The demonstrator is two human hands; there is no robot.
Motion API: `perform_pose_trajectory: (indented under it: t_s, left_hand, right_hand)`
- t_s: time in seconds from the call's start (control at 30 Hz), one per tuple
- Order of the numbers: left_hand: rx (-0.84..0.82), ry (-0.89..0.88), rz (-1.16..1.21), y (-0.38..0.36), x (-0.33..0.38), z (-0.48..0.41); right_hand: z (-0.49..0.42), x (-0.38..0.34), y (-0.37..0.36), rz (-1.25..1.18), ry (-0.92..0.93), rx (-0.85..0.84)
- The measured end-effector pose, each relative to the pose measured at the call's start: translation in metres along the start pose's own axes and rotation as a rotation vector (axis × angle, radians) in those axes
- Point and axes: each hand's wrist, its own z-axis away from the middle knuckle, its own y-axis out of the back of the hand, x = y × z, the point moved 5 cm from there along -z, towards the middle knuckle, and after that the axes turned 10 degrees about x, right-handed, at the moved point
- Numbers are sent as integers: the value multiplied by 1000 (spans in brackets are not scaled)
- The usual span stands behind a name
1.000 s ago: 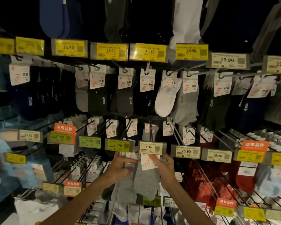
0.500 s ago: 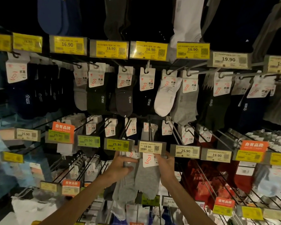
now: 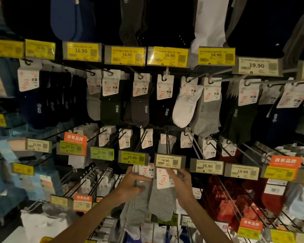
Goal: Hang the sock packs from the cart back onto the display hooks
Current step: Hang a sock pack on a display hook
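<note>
Grey knitted sock pack [image 3: 162, 199], topped w/ a white card header printed w/ a red sock outline, is held up just under the pale rectangular 19.90 price tag [image 3: 169, 161] in the middle row of the display. Its header is pinched near the upper right edge by the right hand [image 3: 182, 183], w/ the fingers drawn together on the card and the tips close under the tag's lower edge.

A second grey sock pack [image 3: 138, 206], w/ the same kind of header, is seen just to the left & partly behind the first. It is gripped by the left hand [image 3: 130, 185]: thumb laid across the front, fingers curled behind. Both packs hang down in front of the lower rows.

Whether either header is threaded on the black wire display hook [image 3: 168, 142] behind the tag cannot be told (the tag hides the hook's tip).

Higher up, a row of yellow 16.90 price tags [image 3: 168, 55] is fixed along the rail, w/ dark, grey & white ankle socks [image 3: 184, 106] hung on hooks below them. Red sock packs [image 3: 235, 193] are racked lower down on the right, near an orange brand label [image 3: 285, 161] w/ white characters.
</note>
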Motion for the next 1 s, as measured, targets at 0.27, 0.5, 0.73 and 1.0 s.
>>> perform_pose_trajectory:
  t_s: [0.27,0.5,0.73,1.0]
  left_hand:
    - [51,-26,67,4,18,3]
    - [57,-20,103,-5,16,1]
    - [26,37,33,-6,3,7]
    - [60,16,46,-1,13,1]
  right_hand:
    - [4,-18,5,-37,41,16]
    - [4,-23,0,15,78,-7]
    - [7,-15,-1,-7,111,-1]
    - [0,-14,-5,3,125,20]
